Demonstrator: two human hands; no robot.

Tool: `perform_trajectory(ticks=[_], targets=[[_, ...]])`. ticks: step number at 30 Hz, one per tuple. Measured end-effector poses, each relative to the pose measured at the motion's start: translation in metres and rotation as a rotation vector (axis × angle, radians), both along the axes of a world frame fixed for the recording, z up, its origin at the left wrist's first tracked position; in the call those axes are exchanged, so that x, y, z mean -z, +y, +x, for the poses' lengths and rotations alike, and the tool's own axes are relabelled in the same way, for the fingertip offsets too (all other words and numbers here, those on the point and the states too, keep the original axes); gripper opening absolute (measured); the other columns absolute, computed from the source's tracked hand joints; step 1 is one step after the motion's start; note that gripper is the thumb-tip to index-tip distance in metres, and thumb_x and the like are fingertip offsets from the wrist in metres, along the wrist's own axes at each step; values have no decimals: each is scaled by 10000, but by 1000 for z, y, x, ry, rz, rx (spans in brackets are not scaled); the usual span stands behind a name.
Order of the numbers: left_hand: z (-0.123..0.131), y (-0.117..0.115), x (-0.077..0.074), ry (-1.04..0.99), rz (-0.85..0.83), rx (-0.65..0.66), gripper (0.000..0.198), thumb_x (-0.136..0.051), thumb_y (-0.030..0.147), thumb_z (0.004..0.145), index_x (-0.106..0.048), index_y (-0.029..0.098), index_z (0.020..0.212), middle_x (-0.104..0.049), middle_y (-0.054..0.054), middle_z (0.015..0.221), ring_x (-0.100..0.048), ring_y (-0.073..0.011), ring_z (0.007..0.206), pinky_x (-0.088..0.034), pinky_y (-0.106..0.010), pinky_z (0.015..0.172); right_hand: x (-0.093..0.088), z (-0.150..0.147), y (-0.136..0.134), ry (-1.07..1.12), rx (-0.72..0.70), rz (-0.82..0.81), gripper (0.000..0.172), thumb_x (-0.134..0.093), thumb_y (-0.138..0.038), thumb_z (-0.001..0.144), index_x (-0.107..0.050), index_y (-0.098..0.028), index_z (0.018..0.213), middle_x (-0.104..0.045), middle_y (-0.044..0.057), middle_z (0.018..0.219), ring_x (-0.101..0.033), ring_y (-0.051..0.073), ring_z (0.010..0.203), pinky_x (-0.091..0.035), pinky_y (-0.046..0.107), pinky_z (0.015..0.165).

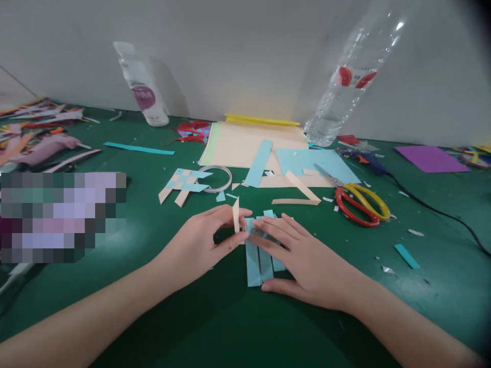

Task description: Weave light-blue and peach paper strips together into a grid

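My left hand (pixel 203 235) pinches a peach paper strip (pixel 236 217) between thumb and fingers; the strip's end stands up from the grip. Beside it, my right hand (pixel 301 250) lies with fingers stretched over several light blue paper strips (pixel 252 263), which run side by side toward me. Their upper part is partly hidden under my fingers, so I cannot tell how the peach strip passes among them. Beyond my left hand rests a small woven piece (pixel 185 180) of blue and peach strips. A folded peach strip (pixel 303 188) lies past my right hand.
Scissors (pixel 362 204) with red and yellow handles lie partly open at right. A tape roll (pixel 230 180) touches the woven piece. Paper sheets (pixel 238 138), a large clear bottle (pixel 341 97) and a white bottle (pixel 141 92) line the back. A glue gun (pixel 368 161) trails a black cable.
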State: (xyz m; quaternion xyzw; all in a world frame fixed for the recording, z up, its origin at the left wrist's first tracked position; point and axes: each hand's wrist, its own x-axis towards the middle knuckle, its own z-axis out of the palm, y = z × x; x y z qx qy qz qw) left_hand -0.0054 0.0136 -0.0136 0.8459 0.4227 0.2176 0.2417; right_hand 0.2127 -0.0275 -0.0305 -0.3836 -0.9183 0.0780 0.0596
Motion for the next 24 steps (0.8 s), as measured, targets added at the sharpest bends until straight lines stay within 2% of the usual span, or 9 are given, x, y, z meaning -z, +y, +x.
perform_trajectory(ticks=[4,7,12,20,24], targets=[[-2,0,1,22,62,-1,256,-563,348,849,-570,229,1074,-653,-3,1015,-631,-157,877,-518,-246,726,-2,2,-1,71,31,67,593,-382,-539,885,-355,-199,1371,-343,74,1459,-254,243,1363,-179,510,1126],[-4,-1,1,14,63,-17,300,-584,353,836,-549,235,1110,-655,2,1013,-635,-152,871,-515,-247,746,-5,6,-1,168,74,152,524,-465,-457,876,-433,-157,1305,-481,89,1353,-367,220,1298,-187,471,1132],[-4,0,2,10,57,-25,294,-578,387,831,-562,232,1082,-661,-6,1033,-647,-168,868,-521,-264,751,-8,7,-2,261,-6,147,362,-547,-424,843,-573,-186,1114,-614,61,1172,-520,192,1126,-301,427,1066],[-2,0,3,39,92,12,326,-528,380,863,-547,215,1144,-662,-27,1088,-626,-202,986,-500,-289,841,-4,1,-6,206,-84,125,289,-508,-392,878,-621,-172,1028,-645,47,1108,-533,192,1092,-316,414,1041],[-3,0,4,43,83,15,338,-531,374,864,-542,215,1161,-662,-23,1088,-638,-193,955,-511,-271,801,-2,1,-6,200,-98,132,276,-489,-374,891,-631,-165,1003,-657,46,1079,-554,193,1035,-358,402,997]])
